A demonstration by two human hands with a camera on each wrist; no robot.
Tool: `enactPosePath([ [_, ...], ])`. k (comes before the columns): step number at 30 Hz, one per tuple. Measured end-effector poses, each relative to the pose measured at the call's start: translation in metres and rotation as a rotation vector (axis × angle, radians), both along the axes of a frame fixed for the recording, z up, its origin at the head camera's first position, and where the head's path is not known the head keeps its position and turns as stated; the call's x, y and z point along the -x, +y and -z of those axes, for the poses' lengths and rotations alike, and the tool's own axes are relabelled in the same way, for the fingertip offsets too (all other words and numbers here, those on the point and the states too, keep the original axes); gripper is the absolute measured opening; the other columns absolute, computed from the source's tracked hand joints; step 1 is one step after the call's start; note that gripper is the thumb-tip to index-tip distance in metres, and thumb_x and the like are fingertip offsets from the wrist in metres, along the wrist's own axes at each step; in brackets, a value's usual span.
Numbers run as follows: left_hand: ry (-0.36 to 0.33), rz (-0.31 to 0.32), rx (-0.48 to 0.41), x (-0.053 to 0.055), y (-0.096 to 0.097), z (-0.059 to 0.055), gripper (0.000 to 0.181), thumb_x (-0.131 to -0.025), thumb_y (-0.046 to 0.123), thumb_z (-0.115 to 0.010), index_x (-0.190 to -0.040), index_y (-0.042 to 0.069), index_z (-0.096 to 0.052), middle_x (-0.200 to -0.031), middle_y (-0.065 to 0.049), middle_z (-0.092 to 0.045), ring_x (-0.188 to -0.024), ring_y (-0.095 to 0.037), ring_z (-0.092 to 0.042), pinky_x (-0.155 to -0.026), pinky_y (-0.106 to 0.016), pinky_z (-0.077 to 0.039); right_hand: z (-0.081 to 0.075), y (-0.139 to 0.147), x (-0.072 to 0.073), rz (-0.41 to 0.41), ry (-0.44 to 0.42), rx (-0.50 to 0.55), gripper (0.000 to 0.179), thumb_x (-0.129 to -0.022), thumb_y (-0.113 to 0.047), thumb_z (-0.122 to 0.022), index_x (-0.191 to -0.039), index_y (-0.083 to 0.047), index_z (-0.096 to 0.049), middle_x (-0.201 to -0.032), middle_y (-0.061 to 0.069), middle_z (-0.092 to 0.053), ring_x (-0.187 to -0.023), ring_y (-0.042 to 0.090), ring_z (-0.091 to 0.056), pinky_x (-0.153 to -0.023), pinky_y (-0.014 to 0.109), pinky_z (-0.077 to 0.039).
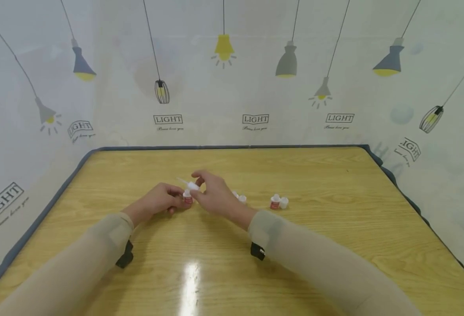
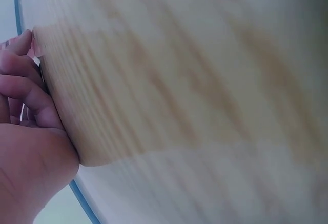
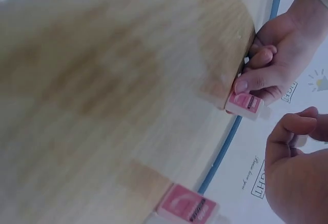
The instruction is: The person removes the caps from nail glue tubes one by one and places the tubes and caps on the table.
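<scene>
A small white bottle with a red-pink label [image 1: 187, 199] stands upright on the table, its neck uncapped at the top as far as I can see. My left hand [image 1: 158, 202] pinches it from the left, fingers low against the wood. Just above it, my right hand [image 1: 216, 193] holds a white cap with a thin pale stem [image 1: 193, 186] between thumb and fingers, the stem pointing up and left. In the right wrist view the gripped bottle [image 3: 245, 105] shows its pink label. The left wrist view shows only part of the left hand [image 2: 31, 98].
Right of my right hand stands another labelled bottle [image 1: 275, 202] with a round white cap [image 1: 283, 202] beside it. Partly behind the right wrist, a white cap [image 1: 242, 199] sits next to another white piece. The wooden table [image 1: 315, 254] meets printed walls at its dark edge.
</scene>
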State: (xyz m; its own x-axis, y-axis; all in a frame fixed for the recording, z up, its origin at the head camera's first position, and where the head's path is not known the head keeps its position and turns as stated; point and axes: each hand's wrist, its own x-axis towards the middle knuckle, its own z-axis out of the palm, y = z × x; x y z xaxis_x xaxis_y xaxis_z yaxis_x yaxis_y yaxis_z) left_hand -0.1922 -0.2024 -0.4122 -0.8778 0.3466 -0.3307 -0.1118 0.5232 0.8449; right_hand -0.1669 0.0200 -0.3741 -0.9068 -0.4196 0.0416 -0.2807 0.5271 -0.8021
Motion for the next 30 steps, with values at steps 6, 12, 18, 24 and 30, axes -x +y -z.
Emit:
enactPosePath([
  [6,-0.002,0.019,0.005,-0.001,-0.004,0.0,0.036,-0.093,0.019,-0.082,-0.125,0.004,-0.076,-0.099,0.0,-0.077,-0.065,-0.008,-0.056,-0.059,-0.023,-0.051,0.009,-0.007,-0.007,0.043,-0.073,0.009,0.028,-0.107,-0.019,-0.067,-0.133,-0.008,-0.07,-0.131,0.011,-0.064,-0.106,0.021,-0.062,-0.083,0.032,-0.056],
  [12,0.008,0.03,0.026,0.001,-0.002,0.0,0.031,-0.09,0.023,-0.086,-0.115,0.007,-0.078,-0.094,0.003,-0.073,-0.064,-0.009,-0.05,-0.058,-0.023,-0.043,0.015,-0.007,-0.01,0.107,-0.117,0.044,0.03,-0.107,-0.022,-0.066,-0.133,-0.008,-0.067,-0.103,0.007,-0.063,-0.07,0.013,-0.048,-0.061,0.025,-0.041],
  [18,0.009,0.046,0.037,0.001,-0.002,-0.001,0.033,-0.09,0.021,-0.085,-0.118,0.005,-0.077,-0.099,0.001,-0.075,-0.063,-0.01,-0.048,-0.057,-0.024,-0.042,0.02,-0.006,-0.011,0.129,-0.117,-0.041,0.024,-0.105,-0.018,-0.065,-0.125,-0.005,-0.067,-0.099,0.009,-0.073,-0.075,0.011,-0.058,-0.065,0.022,-0.046],
  [24,-0.012,0.039,0.037,0.001,-0.001,-0.001,0.033,-0.089,0.02,-0.086,-0.117,0.006,-0.077,-0.094,0.003,-0.074,-0.063,-0.009,-0.049,-0.057,-0.024,-0.043,0.027,-0.006,-0.008,0.113,-0.106,-0.114,0.018,-0.101,-0.014,-0.066,-0.116,-0.003,-0.067,-0.09,0.008,-0.071,-0.07,0.011,-0.058,-0.06,0.021,-0.045],
  [30,-0.019,0.045,0.025,0.0,-0.003,-0.001,0.031,-0.088,0.018,-0.087,-0.114,0.005,-0.078,-0.094,0.003,-0.075,-0.066,-0.009,-0.05,-0.058,-0.024,-0.044,0.032,-0.011,-0.004,0.1,-0.128,-0.168,0.021,-0.103,-0.015,-0.066,-0.119,-0.002,-0.066,-0.098,0.01,-0.075,-0.074,0.012,-0.06,-0.063,0.022,-0.047],
])
